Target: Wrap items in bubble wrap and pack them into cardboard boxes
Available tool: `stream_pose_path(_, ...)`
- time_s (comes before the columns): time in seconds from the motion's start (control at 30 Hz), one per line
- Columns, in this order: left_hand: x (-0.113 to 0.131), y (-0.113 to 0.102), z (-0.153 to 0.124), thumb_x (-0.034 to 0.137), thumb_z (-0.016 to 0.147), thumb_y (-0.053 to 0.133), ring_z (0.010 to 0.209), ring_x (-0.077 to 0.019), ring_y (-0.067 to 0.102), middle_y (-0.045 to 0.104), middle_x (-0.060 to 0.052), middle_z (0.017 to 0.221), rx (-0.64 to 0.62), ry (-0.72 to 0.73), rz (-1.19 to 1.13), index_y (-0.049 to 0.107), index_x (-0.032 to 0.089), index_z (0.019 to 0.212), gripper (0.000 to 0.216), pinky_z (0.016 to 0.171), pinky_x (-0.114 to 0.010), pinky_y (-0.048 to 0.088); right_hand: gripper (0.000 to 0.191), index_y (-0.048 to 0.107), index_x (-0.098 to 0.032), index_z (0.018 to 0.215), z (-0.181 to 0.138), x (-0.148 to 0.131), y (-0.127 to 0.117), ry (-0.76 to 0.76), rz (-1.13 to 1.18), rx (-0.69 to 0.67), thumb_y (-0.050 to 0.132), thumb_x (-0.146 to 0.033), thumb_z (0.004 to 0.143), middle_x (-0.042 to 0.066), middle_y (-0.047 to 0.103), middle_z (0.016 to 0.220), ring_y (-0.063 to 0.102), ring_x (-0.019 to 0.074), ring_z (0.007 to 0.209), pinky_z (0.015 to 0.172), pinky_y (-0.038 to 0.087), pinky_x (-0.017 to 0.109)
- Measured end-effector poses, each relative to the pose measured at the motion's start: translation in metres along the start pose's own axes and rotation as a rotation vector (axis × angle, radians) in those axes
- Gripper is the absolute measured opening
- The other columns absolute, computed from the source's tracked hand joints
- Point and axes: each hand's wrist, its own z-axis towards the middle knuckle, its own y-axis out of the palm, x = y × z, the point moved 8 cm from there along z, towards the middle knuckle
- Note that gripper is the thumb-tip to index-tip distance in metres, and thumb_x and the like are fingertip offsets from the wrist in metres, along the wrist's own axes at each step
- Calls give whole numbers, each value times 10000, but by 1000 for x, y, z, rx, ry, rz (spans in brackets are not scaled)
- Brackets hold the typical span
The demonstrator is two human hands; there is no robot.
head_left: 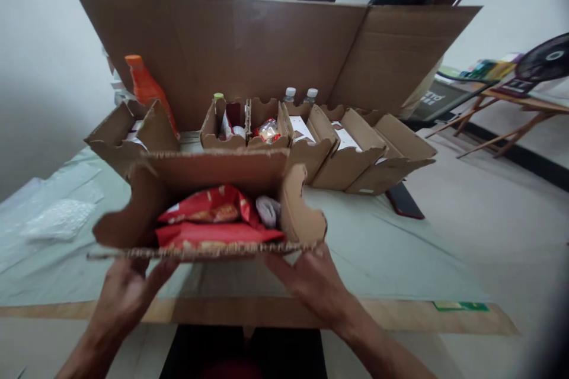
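Between my two hands is an open cardboard box (222, 169) with curved cut-outs in its side walls, its opening facing me. Inside lie red snack packets (213, 207) and a small grey rolled-up item (268, 211) at the right. My left hand (128, 284) grips the box's lower left, thumb along the near side and other fingers partly hidden beneath. At the lower right, my right hand (311, 278) holds it likewise, its fingers partly covered by the box. The box is in front of a row of similar cardboard bins.
Behind stand several cardboard bins (355, 151) holding packets and white cards, backed by a tall cardboard panel (267, 47). An orange bottle (146, 86) leans at left. Bubble wrap (60, 219) lies on the table's pale cloth (377, 249); a dark flat phone-like object (404, 200) is at right.
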Motion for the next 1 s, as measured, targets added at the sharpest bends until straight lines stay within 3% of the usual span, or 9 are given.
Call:
stream_pose_path(0.13,73,37,44,596,713,805,975,-288,698,756,-101,1011,-96,176,-241,711,163,1017,537,886,-391,576,381,785,-214,888,14,11,-33,77,-70,131,695,-579,826,97,792,914,745,335,964,943,587,521)
stream_pose_path(0.23,91,74,26,511,802,760,1019,-264,693,762,-98,1035,-258,272,-344,715,175,1079,438,995,-412,547,380,787,-233,903,-27,28,-69,113,-212,271,708,-592,807,95,782,874,735,376,972,950,568,578)
stream_pose_path(0.33,58,74,-14,464,860,695,860,-260,703,718,-45,740,-340,192,-266,744,221,853,248,882,-398,596,375,765,-294,1125,-73,34,-65,70,-235,266,718,-503,818,88,778,1037,693,381,1131,966,579,539)
stream_pose_path(0.4,29,50,-28,503,839,702,726,-267,681,632,-25,578,-321,134,-214,702,243,677,307,754,-393,617,373,748,-334,1174,-83,31,-42,40,-197,202,713,-461,825,67,769,1093,669,359,1200,953,598,485)
stream_pose_path(0.47,8,19,-24,536,796,755,782,-293,699,631,-27,579,-230,87,-187,686,243,656,333,806,-420,619,357,747,-337,1173,-71,23,-13,26,-153,136,710,-447,835,56,767,1093,667,349,1209,948,606,463)
stream_pose_path(0.53,-1,-2,-6,563,758,800,937,-319,716,699,-50,697,-144,56,-222,712,222,758,352,936,-452,592,365,735,-311,1202,-47,13,14,14,-110,82,689,-444,866,62,765,1087,671,346,1199,965,598,471)
stream_pose_path(0.63,-7,-4,28,575,692,864,1073,-327,703,754,-78,882,-99,32,-382,704,198,902,461,1001,-448,566,426,696,-240,1269,-17,1,45,-14,-74,71,654,-452,902,98,753,1095,669,352,1195,998,579,506)
stream_pose_path(0.8,-36,13,66,531,666,901,1115,-296,691,749,-92,1132,-81,-10,-598,664,198,1140,626,990,-406,568,679,483,-203,1489,-42,8,79,-97,-26,81,688,-427,881,149,678,1302,666,342,1203,1000,584,509)
stream_pose_path(1.0,-86,19,41,569,782,796,1463,-361,463,480,-159,1584,73,-167,-505,463,253,1488,843,1199,-541,394,718,396,-231,1526,-50,71,87,151,151,-38,662,-454,898,136,663,1348,720,254,1041,872,630,391)
